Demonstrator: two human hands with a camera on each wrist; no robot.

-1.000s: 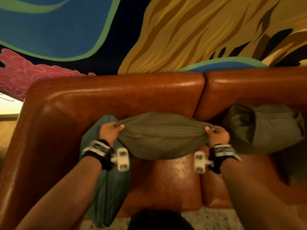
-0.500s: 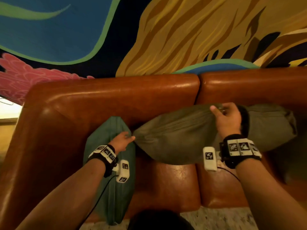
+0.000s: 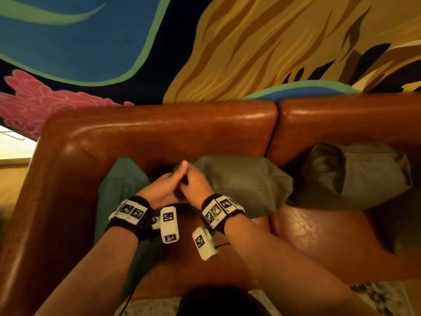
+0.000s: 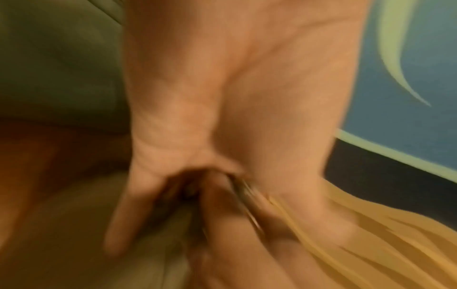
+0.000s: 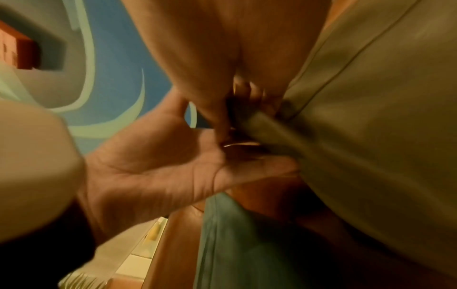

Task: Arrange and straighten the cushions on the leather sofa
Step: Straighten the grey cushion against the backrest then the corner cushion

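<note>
Right hand (image 3: 193, 181) pinching olive cushion (image 3: 246, 181) corner, left hand (image 3: 163, 190) touching

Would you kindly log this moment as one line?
left hand + right hand: together at olive cushion corner | teal cushion: against armrest

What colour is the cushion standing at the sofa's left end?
Teal green, clearest in the head view: the teal cushion.
</note>
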